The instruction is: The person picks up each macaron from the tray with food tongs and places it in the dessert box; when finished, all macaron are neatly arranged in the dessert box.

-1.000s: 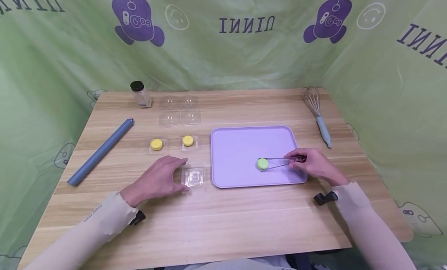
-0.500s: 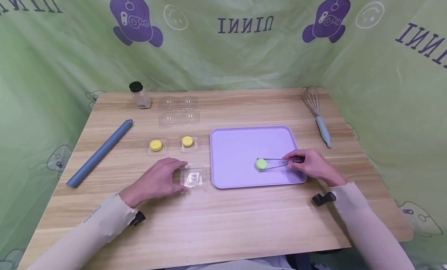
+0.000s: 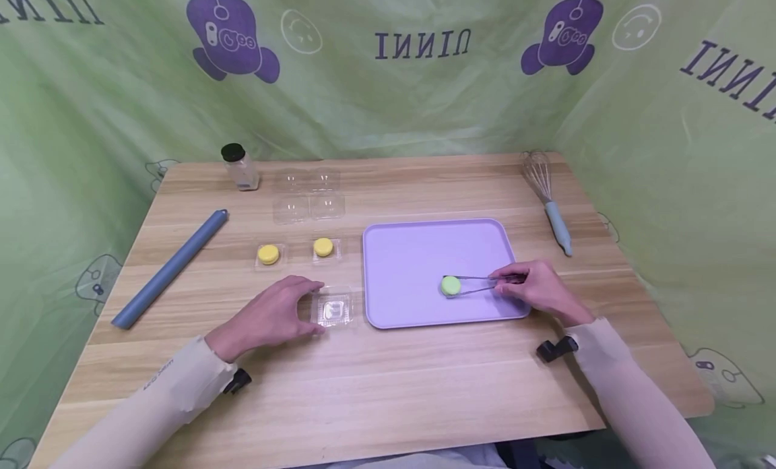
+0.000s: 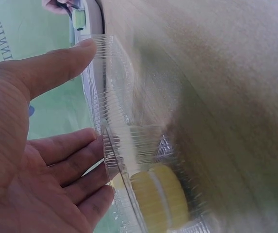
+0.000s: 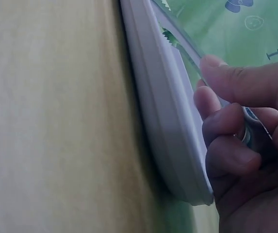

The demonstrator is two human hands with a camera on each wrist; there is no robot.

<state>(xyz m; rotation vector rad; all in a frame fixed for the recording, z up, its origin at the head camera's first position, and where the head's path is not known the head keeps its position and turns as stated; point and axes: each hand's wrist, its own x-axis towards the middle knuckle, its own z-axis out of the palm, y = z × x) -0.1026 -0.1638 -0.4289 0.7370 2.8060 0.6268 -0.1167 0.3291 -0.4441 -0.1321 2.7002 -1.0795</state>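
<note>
A small clear plastic box lies left of the purple tray. My left hand holds it by its near-left side, thumb at one edge and fingers at the opposite edge. Inside it I see no macaron. With thumb and fingers, my right hand grips metal tongs over the tray's right side. A green macaron sits between the tong tips; whether it touches the tray I cannot tell. Two yellow macarons rest in clear plastic boxes behind the left hand; one yellow macaron shows up close in the left wrist view.
Behind the yellow macarons lies a clear plastic tray with several domed cups. A jar with a black lid stands at the back left, and a blue rolling pin lies at the far left. The whisk is at the back right.
The head view has shifted a little, so everything sits slightly further left. The tongs and green macaron have moved marginally left over the tray. My left hand stays at the box.
</note>
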